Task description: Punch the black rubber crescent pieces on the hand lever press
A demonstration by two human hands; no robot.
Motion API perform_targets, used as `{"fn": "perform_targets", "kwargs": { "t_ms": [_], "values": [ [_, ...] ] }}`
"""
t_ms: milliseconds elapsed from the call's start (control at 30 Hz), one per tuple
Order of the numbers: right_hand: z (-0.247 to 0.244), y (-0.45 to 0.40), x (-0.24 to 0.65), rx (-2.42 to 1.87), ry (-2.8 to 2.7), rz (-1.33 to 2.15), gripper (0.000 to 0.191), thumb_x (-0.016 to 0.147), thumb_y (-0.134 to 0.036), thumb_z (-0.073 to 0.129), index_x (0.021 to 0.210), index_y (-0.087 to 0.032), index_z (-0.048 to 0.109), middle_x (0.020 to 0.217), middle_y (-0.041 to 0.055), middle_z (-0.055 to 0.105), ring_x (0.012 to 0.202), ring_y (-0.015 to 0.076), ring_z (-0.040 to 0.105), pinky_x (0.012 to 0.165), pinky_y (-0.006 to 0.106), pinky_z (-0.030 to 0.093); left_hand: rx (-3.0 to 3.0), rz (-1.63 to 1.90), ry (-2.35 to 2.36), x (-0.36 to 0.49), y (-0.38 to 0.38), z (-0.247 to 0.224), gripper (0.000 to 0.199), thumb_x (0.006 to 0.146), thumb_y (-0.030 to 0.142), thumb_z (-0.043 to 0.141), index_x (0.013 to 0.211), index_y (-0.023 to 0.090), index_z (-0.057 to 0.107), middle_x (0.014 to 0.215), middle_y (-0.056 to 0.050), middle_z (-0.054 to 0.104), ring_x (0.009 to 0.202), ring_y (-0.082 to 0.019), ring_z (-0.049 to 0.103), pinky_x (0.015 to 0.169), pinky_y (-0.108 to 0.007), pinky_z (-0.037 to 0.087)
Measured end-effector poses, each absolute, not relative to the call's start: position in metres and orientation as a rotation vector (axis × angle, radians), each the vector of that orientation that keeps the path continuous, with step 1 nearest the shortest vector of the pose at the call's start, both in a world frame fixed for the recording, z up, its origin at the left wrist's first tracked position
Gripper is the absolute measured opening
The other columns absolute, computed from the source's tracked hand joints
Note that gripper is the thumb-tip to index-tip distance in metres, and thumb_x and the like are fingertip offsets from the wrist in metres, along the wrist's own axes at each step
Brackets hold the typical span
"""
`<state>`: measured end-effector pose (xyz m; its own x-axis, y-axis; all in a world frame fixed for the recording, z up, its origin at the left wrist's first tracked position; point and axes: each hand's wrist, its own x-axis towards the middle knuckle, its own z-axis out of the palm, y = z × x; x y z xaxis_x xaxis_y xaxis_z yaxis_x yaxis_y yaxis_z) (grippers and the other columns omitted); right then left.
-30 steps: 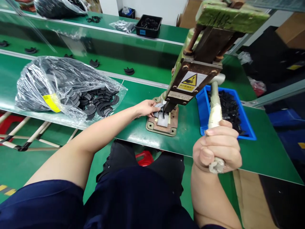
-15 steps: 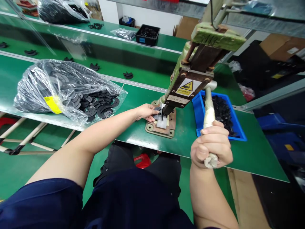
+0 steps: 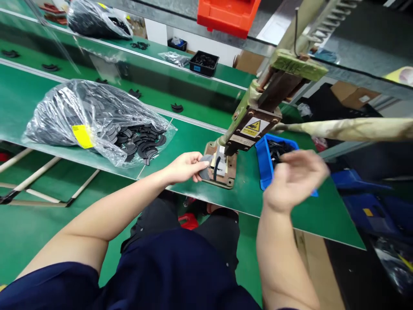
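Note:
My left hand pinches a flat, dark grey curved piece between thumb and fingers, at the left edge of the press base. A narrow black curved strip stands beside that piece, over the light metal plate on the base. The hand press has its ram above the plate. My right hand is blurred, off the lever, with thumb and fingers apart and nothing visible in it. The pale wrapped press lever points to the right, above that hand.
A blue bin of black parts stands right of the press, partly behind my right hand. An open clear bag of curved dark pieces lies at left. Behind are several loose pieces on the green belt and a black bin.
My right hand has let go of the lever, which has swung up to the right. My left hand has drawn the grey piece slightly left and towards me. The view has shifted.

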<state>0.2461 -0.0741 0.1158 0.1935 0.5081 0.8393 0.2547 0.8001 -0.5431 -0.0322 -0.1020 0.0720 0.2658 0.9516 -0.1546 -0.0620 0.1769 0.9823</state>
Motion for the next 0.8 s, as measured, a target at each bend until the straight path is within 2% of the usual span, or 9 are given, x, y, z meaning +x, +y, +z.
{"fn": "perform_targets", "kwargs": {
  "t_ms": [67, 167, 233, 367, 600, 800],
  "values": [
    [0.075, -0.087, 0.228, -0.774, -1.598, 0.472, 0.037, 0.090, -0.025, 0.075, 0.126, -0.022, 0.065, 0.104, 0.0054, 0.073, 0.095, 0.0150, 0.074, 0.088, 0.033, 0.063, 1.145, 0.937, 0.985, -0.032, -0.121, 0.080, 0.046, 0.087, 0.057, 0.082, 0.084, 0.019, 0.055, 0.064, -0.002, 0.073, 0.051, -0.014, 0.069, 0.049, -0.022, 0.056],
    [0.030, -0.112, 0.199, -0.824, -1.752, 0.698, 0.035, 0.090, -0.034, 0.077, 0.121, -0.022, 0.067, 0.105, 0.0072, 0.077, 0.093, 0.0186, 0.076, 0.081, 0.034, 0.065, 1.128, 0.944, 0.973, -0.028, -0.138, 0.082, 0.046, 0.086, 0.058, 0.083, 0.084, 0.020, 0.057, 0.064, -0.001, 0.071, 0.051, -0.014, 0.069, 0.050, -0.023, 0.056],
    [0.015, -0.125, 0.185, -0.852, -1.741, 0.724, 0.027, 0.091, -0.037, 0.076, 0.112, -0.023, 0.067, 0.102, 0.0060, 0.077, 0.092, 0.0184, 0.076, 0.082, 0.034, 0.065, 1.116, 0.939, 0.991, -0.024, -0.144, 0.080, 0.044, 0.086, 0.056, 0.082, 0.084, 0.020, 0.057, 0.063, 0.000, 0.070, 0.051, -0.014, 0.068, 0.050, -0.022, 0.056],
    [0.008, -0.137, 0.177, -0.898, -1.675, 0.701, 0.012, 0.095, -0.034, 0.070, 0.098, -0.024, 0.064, 0.096, 0.0031, 0.073, 0.088, 0.0169, 0.072, 0.082, 0.034, 0.062, 1.117, 0.900, 1.025, -0.017, -0.151, 0.076, 0.041, 0.088, 0.054, 0.081, 0.084, 0.021, 0.056, 0.063, 0.000, 0.069, 0.051, -0.013, 0.068, 0.049, -0.021, 0.053],
    [0.008, -0.145, 0.184, -0.882, -1.743, 0.653, 0.008, 0.096, -0.030, 0.064, 0.101, -0.025, 0.063, 0.097, 0.0037, 0.072, 0.088, 0.0177, 0.070, 0.083, 0.036, 0.060, 1.101, 0.806, 0.969, -0.013, -0.147, 0.074, 0.048, 0.085, 0.062, 0.081, 0.084, 0.021, 0.055, 0.059, 0.001, 0.066, 0.046, -0.013, 0.064, 0.045, -0.021, 0.049],
    [0.021, -0.145, 0.197, -0.868, -1.891, 0.544, 0.015, 0.095, -0.027, 0.064, 0.110, -0.025, 0.067, 0.104, 0.0057, 0.075, 0.096, 0.0195, 0.071, 0.089, 0.039, 0.060, 1.167, 0.834, 1.089, -0.018, -0.144, 0.068, 0.046, 0.085, 0.061, 0.080, 0.084, 0.022, 0.055, 0.060, 0.003, 0.062, 0.049, -0.013, 0.061, 0.047, -0.023, 0.046]
  ]
}}
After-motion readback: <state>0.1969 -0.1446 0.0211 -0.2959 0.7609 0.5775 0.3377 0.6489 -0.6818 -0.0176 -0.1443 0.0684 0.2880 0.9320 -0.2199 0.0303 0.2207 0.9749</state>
